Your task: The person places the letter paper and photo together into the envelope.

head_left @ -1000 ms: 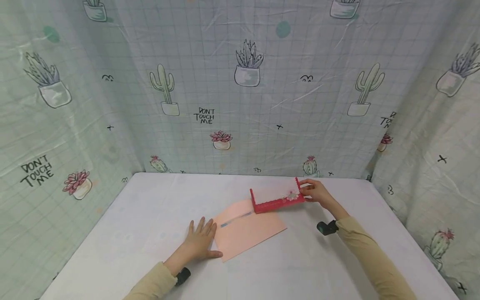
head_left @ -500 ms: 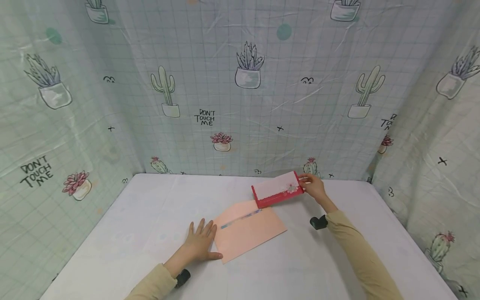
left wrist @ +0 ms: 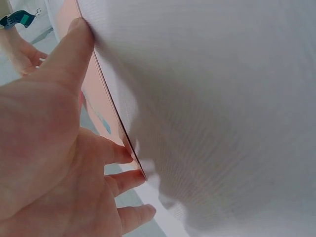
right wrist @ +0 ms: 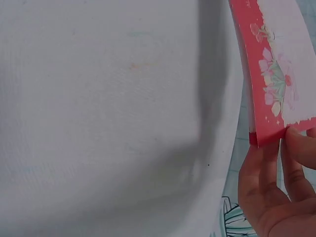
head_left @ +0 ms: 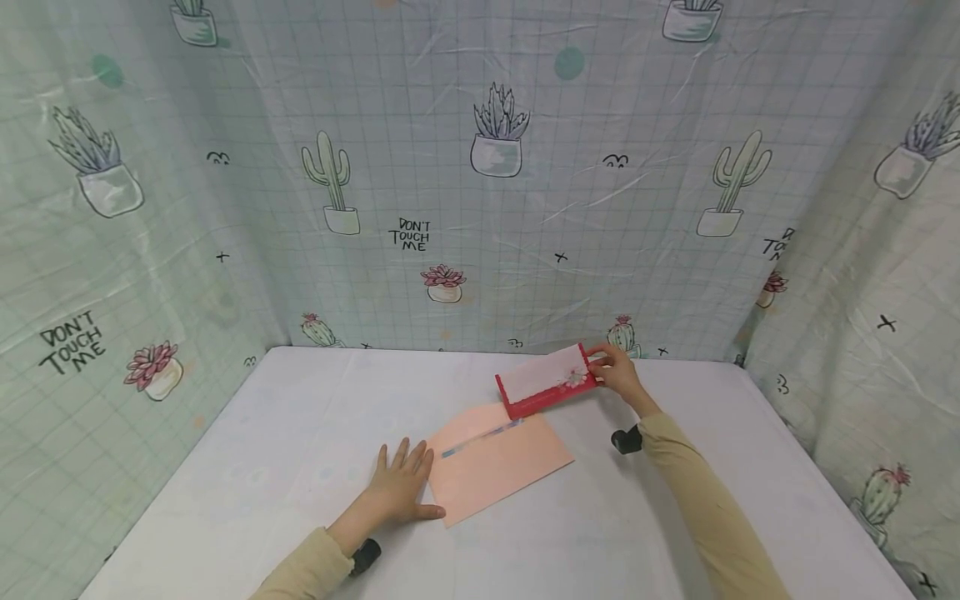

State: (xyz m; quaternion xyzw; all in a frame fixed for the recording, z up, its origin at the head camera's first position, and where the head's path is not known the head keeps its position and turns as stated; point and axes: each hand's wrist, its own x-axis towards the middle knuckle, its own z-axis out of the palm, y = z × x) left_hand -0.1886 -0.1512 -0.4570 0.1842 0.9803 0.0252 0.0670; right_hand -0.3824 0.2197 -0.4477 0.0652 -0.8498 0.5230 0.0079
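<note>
A peach envelope (head_left: 498, 475) lies on the table with its flap spread towards the back and a bluish strip along the fold. My left hand (head_left: 397, 487) rests at its left edge, fingers spread and straight. In the left wrist view the thumb and fingertips lie along the edge of the envelope (left wrist: 101, 94). My right hand (head_left: 618, 375) pinches the right end of a red card (head_left: 536, 379) with a pale pink panel. The card is tilted, its lower left corner overlapping the envelope's flap. In the right wrist view flowers decorate the card (right wrist: 271, 74), and the thumb presses on its face.
The white table (head_left: 315, 408) ends at a curtain (head_left: 360, 100) printed with cacti, which surrounds it at the back and both sides. A dark wrist camera (head_left: 627, 440) hangs below the right sleeve, another dark wrist camera (head_left: 365, 557) by the left.
My right hand has lifted and tilted the card so its pale panel faces me, then shifted it slightly left. The left hand and the envelope have stayed in place.
</note>
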